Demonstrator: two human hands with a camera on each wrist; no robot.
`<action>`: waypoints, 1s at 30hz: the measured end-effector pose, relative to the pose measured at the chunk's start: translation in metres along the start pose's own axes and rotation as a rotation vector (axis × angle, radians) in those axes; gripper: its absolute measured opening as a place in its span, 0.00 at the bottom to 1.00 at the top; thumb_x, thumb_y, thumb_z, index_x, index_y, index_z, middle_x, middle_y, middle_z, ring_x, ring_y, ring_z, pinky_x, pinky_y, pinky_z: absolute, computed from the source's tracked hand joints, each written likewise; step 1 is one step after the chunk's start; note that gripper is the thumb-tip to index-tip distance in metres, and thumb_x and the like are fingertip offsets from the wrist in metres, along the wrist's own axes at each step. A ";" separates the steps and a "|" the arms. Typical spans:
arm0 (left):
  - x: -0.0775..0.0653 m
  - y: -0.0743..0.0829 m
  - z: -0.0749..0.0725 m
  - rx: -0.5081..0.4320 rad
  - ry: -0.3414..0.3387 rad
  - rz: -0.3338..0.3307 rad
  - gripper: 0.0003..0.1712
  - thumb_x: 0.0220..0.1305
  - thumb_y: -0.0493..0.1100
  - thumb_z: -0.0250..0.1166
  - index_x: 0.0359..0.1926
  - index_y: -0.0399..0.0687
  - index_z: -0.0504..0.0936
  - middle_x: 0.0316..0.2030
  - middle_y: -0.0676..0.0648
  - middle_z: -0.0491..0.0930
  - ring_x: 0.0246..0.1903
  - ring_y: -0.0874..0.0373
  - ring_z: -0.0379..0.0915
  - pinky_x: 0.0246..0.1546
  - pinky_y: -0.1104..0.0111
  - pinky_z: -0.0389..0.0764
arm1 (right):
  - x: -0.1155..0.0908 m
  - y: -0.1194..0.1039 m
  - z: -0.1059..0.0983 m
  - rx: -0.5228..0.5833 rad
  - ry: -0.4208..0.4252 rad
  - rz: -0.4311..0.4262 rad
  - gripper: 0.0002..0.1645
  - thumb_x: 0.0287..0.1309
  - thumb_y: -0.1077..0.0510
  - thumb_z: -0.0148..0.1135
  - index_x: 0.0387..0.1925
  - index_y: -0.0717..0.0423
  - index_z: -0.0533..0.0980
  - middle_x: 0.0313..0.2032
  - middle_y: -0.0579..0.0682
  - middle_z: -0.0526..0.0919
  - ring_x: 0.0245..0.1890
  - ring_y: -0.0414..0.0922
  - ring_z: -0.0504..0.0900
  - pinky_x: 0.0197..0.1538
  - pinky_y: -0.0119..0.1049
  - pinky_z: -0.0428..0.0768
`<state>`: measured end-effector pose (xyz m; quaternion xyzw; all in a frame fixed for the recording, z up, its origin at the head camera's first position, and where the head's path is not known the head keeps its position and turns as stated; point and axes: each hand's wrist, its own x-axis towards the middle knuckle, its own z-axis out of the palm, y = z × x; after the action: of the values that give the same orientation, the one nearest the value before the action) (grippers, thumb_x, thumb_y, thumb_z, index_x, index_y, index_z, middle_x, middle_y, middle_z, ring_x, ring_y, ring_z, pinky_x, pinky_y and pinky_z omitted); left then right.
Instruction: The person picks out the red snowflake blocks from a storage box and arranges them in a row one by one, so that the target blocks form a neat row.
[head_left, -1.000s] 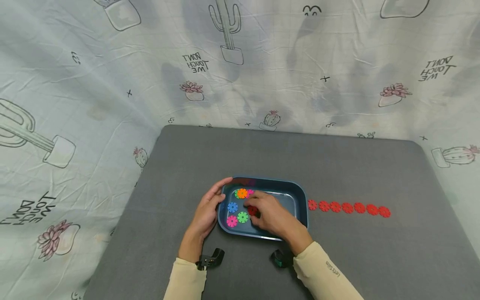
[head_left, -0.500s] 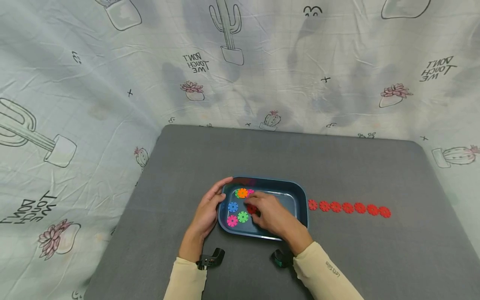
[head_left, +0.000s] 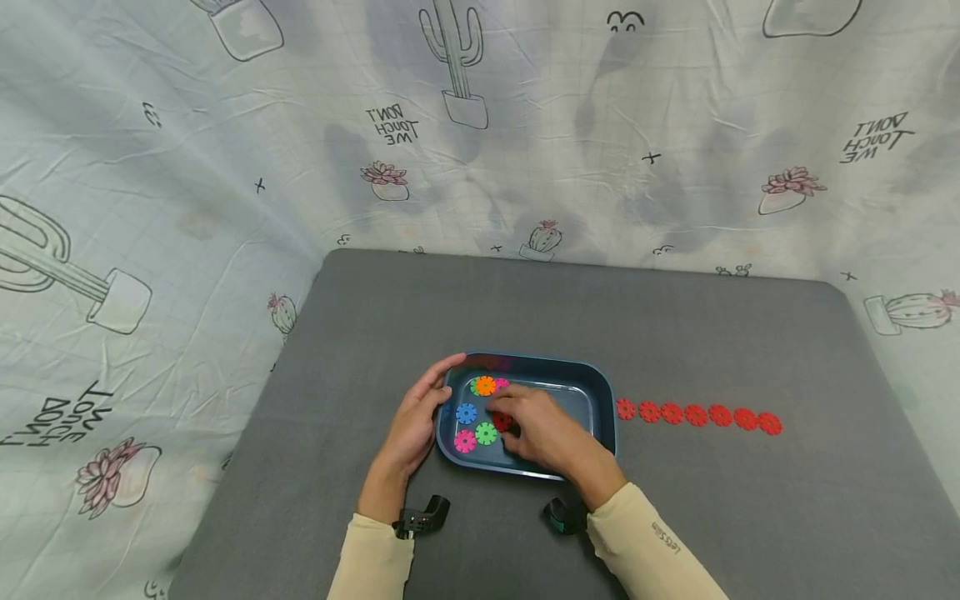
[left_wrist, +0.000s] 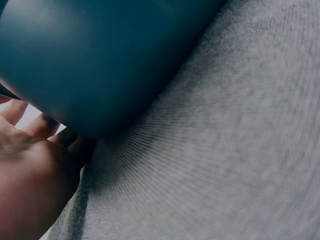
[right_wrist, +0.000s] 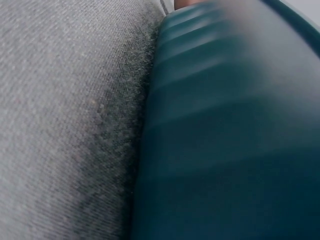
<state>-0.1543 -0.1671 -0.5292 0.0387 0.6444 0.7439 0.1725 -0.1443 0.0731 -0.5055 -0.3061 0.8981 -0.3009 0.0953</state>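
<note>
My left hand (head_left: 408,425) grips the left end of a blue tray (head_left: 579,408) in the head view, thumb at the rim and fingers along the outside. In the left wrist view, that hand (left_wrist: 32,165) lies against the tray's outer wall (left_wrist: 100,60). Inside the tray, my right hand (head_left: 543,429) holds a red notched plastic disc (head_left: 501,421) between thumb and fingers, partly hidden. Near its fingertips lie a blue disc (head_left: 466,413), a green disc (head_left: 486,433), a pink disc (head_left: 465,442) and an orange disc (head_left: 486,386) overlapping others. The right wrist view shows mostly tray wall (right_wrist: 215,125).
A row of several red discs (head_left: 696,415) runs rightward across the grey tabletop (head_left: 675,517) from the tray's right side. Behind and at the sides hangs a patterned white cloth (head_left: 562,125).
The red disc at my right fingertips has shifted slightly left inside the tray. My left hand, the tray and the row of red discs stay in place.
</note>
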 end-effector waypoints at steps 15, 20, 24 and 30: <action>0.001 0.003 0.000 0.005 0.002 0.001 0.30 0.84 0.36 0.44 0.80 0.54 0.72 0.82 0.53 0.64 0.83 0.50 0.55 0.81 0.54 0.61 | 0.001 0.002 -0.001 0.066 0.016 -0.062 0.16 0.64 0.66 0.76 0.53 0.57 0.90 0.53 0.49 0.91 0.53 0.46 0.89 0.60 0.46 0.88; 0.001 0.002 0.000 -0.005 0.002 -0.009 0.30 0.84 0.36 0.44 0.80 0.53 0.72 0.82 0.53 0.64 0.83 0.50 0.56 0.79 0.58 0.64 | 0.000 0.002 -0.005 0.125 0.045 -0.048 0.15 0.66 0.63 0.76 0.53 0.54 0.90 0.53 0.47 0.92 0.54 0.45 0.89 0.62 0.48 0.87; 0.001 0.001 0.001 -0.023 -0.002 -0.021 0.30 0.84 0.36 0.43 0.80 0.53 0.72 0.82 0.52 0.64 0.81 0.46 0.60 0.74 0.63 0.72 | -0.007 0.003 -0.013 0.165 0.097 -0.039 0.16 0.67 0.62 0.76 0.54 0.51 0.90 0.54 0.43 0.92 0.54 0.41 0.90 0.60 0.47 0.88; -0.001 0.000 0.002 -0.038 -0.003 -0.027 0.30 0.85 0.36 0.43 0.80 0.54 0.72 0.82 0.52 0.65 0.77 0.42 0.65 0.69 0.64 0.77 | -0.040 0.014 -0.045 0.214 0.206 0.017 0.21 0.63 0.63 0.79 0.56 0.46 0.90 0.52 0.39 0.92 0.46 0.35 0.89 0.54 0.47 0.90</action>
<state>-0.1530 -0.1659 -0.5286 0.0278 0.6305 0.7535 0.1844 -0.1357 0.1281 -0.4787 -0.2540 0.8686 -0.4239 0.0371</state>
